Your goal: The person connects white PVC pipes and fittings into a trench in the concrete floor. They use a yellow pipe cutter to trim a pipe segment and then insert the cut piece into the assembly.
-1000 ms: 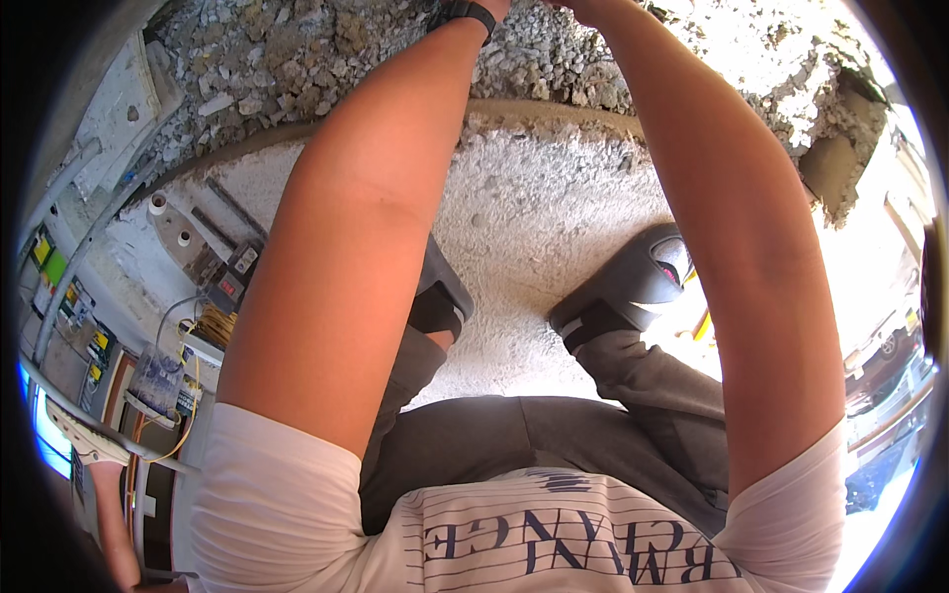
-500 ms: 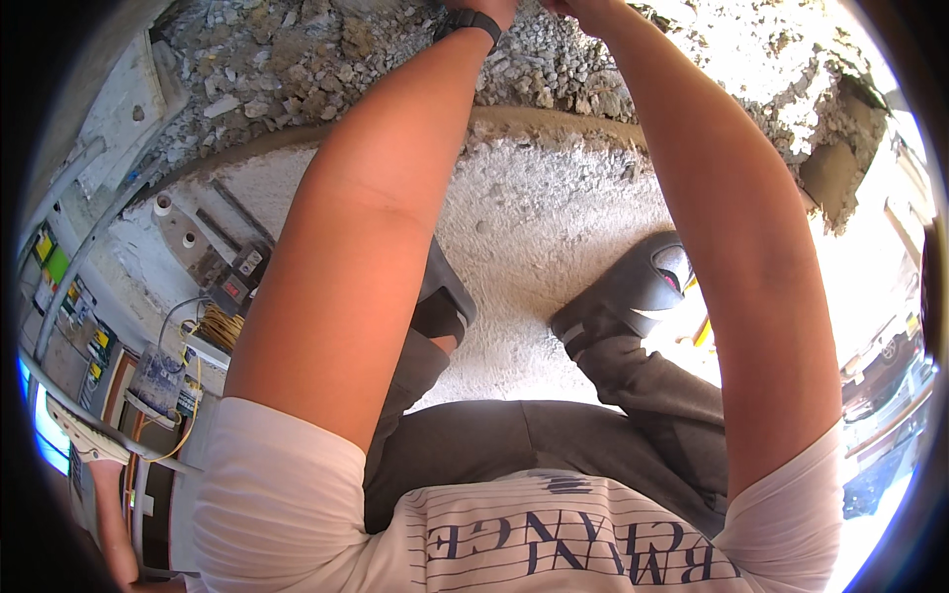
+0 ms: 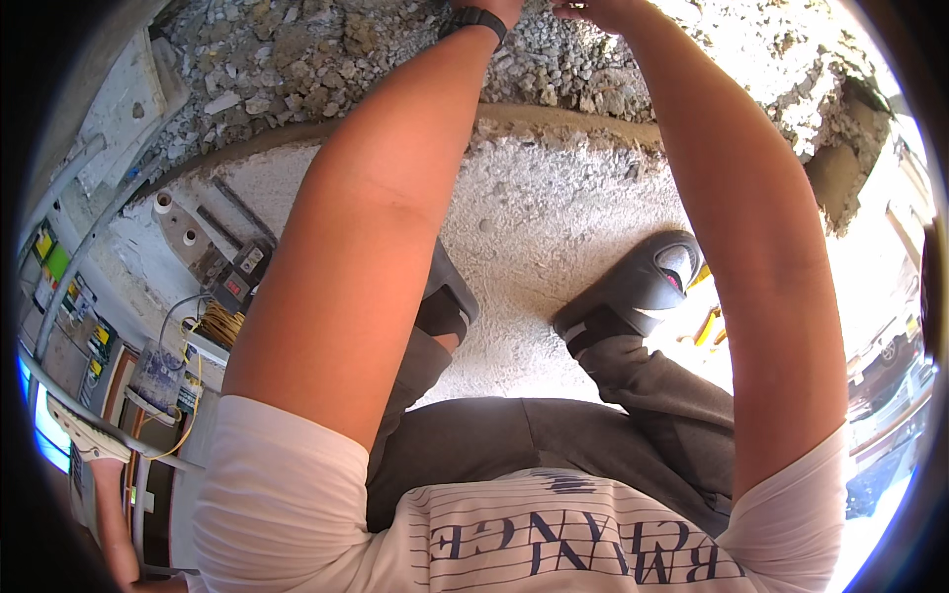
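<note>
Both my arms reach up to the top edge, over broken rubble (image 3: 326, 54) behind a curved strip of rough mortar (image 3: 563, 124). My left hand (image 3: 499, 12) has a dark band at the wrist; its fingers are out of the picture. Just right of it, my right hand (image 3: 598, 14) has curled fingers near the rubble, largely cut off, so what they hold is hidden. Below lies a pale concrete surface (image 3: 514, 217), where my feet in black slides (image 3: 623, 292) stand apart.
At the left are a power tool with dark bars (image 3: 237, 277), a bucket (image 3: 158, 361), white tubes (image 3: 164, 203), coiled cord (image 3: 217, 324) and metal rails (image 3: 74, 237). Another person's bare leg and cream shoe (image 3: 84, 430) show at lower left. Yellow objects (image 3: 707, 326) lie beside my right foot.
My right arm and hand have shifted a little to the right. My left hand moved slightly right and down since a second ago, as did much of the scene.
</note>
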Available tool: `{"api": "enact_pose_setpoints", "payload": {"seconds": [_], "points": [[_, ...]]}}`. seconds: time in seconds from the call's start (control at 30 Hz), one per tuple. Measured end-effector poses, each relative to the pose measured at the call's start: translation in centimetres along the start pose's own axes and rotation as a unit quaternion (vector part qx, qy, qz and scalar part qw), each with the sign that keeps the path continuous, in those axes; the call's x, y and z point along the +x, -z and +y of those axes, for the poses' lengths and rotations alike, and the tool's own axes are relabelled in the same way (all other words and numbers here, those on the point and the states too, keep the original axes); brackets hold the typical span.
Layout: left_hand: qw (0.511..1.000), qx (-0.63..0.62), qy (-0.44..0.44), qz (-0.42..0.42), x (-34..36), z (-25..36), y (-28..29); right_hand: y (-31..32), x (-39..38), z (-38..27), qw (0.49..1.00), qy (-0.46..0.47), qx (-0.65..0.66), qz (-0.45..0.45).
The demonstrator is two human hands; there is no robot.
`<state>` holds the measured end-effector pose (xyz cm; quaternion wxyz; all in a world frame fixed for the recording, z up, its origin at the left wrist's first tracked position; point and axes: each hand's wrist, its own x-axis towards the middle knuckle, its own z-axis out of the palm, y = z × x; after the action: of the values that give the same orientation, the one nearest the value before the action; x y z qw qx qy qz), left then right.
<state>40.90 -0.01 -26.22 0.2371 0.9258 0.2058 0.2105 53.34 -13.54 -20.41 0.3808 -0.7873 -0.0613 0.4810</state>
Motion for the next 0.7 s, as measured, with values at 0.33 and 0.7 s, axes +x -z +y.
{"api": "enact_pose_setpoints", "payload": {"seconds": [0.33, 0.7], "points": [[0.999, 0.033, 0.003, 0.027, 0.6, 0.4, -0.2, 2.8, 0.4, 1.3, 0.958, -0.101, 0.227, -0.144], [0.999, 0.038, 0.021, -0.004, 0.5, 0.7, 0.5, 1.0, -0.1, 1.2, 0.979, -0.08, 0.168, -0.087]]}}
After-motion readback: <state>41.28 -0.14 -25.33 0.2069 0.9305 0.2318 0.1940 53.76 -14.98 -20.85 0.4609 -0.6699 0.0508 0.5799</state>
